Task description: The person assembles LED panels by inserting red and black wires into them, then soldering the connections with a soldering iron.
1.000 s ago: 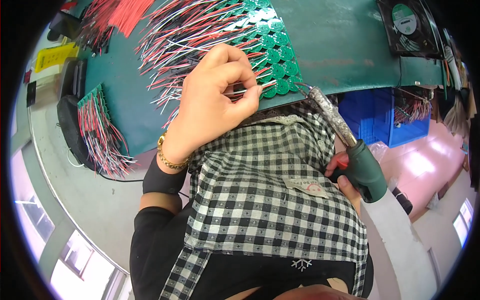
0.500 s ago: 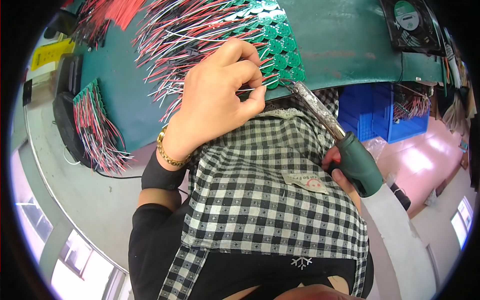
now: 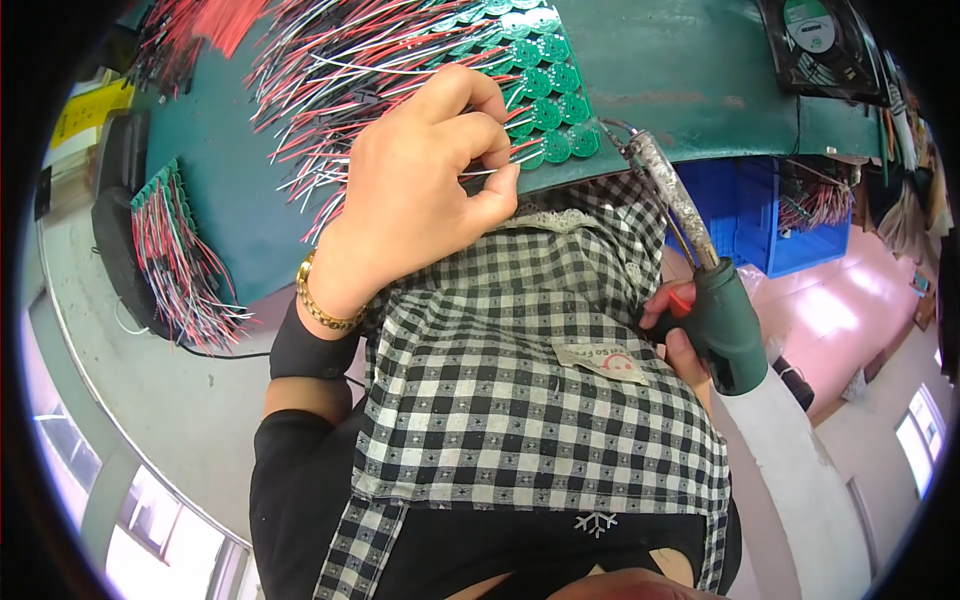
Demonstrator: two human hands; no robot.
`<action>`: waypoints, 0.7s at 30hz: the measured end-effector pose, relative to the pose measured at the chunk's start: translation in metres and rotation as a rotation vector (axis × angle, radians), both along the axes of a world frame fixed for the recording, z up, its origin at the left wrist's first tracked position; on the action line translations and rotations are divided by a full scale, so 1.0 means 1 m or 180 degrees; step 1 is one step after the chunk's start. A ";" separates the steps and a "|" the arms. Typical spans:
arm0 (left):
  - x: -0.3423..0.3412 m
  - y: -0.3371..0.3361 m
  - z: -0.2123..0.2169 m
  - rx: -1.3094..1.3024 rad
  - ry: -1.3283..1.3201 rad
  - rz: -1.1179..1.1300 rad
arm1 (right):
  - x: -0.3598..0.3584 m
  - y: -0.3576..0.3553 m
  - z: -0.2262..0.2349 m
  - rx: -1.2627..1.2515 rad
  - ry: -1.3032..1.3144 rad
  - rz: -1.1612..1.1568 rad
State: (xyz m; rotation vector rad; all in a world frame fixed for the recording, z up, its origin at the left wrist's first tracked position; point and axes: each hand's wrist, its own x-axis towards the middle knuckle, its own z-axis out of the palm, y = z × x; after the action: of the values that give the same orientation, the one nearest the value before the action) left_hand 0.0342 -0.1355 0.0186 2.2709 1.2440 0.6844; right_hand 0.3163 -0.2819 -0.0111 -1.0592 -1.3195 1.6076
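Observation:
A panel of round green circuit boards point(image 3: 546, 114) lies by the near edge of the bench, with many red, white and black wires point(image 3: 330, 95) fanning out to its left. My left hand point(image 3: 425, 165) rests over these wires, thumb and fingers pinched around a wire at the panel's near corner. In my right hand point(image 3: 682, 345) is a soldering gun point(image 3: 730, 325) with a dark green body and a red trigger. Its worn metal barrel points up and away, and the tip sits just right of the panel, apart from the boards. The gun's body hides part of that hand.
Another wired board strip point(image 3: 180, 235) hangs over the bench's left side. Loose red wires point(image 3: 225, 20) lie at the far left. A black fan-like unit point(image 3: 815, 45) stands at the far right. Below the bench edge is a blue crate point(image 3: 800, 225) with wires in it.
The soldering gun's tip has moved off the panel's near corner, up and to the right. Its red trigger now shows. My left hand keeps its pinch at the panel.

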 end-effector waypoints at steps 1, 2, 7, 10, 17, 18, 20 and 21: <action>0.000 0.000 0.000 -0.0006 -0.0006 0.0011 | -0.002 -0.003 -0.003 0.0025 0.0080 -0.0124; -0.001 0.001 -0.001 0.0015 -0.0040 -0.0029 | -0.002 -0.004 -0.004 0.0051 0.0160 -0.0247; -0.001 0.001 0.001 -0.0142 0.0091 -0.0050 | 0.000 0.003 0.002 0.0119 0.0160 -0.0046; -0.001 -0.001 0.001 -0.0212 0.0125 -0.0008 | 0.000 0.005 0.005 0.0140 0.0086 0.0042; 0.002 0.003 -0.005 0.0068 -0.0104 -0.0082 | -0.003 0.003 -0.003 0.0271 0.0107 -0.0076; 0.002 0.003 -0.006 0.0087 -0.0126 -0.0081 | -0.003 0.003 -0.002 0.0281 0.0110 -0.0068; 0.004 0.003 -0.006 0.0101 -0.0139 -0.0066 | -0.003 0.003 -0.001 0.0267 -0.0009 -0.0087; 0.003 0.003 -0.006 0.0103 -0.0148 -0.0052 | -0.003 0.004 -0.001 0.0278 -0.0004 -0.0077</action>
State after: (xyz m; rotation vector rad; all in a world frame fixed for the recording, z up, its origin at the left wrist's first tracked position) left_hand 0.0371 -0.1328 0.0129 2.2755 1.1997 0.7521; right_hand 0.3129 -0.2784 -0.0120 -1.0195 -1.3600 1.5178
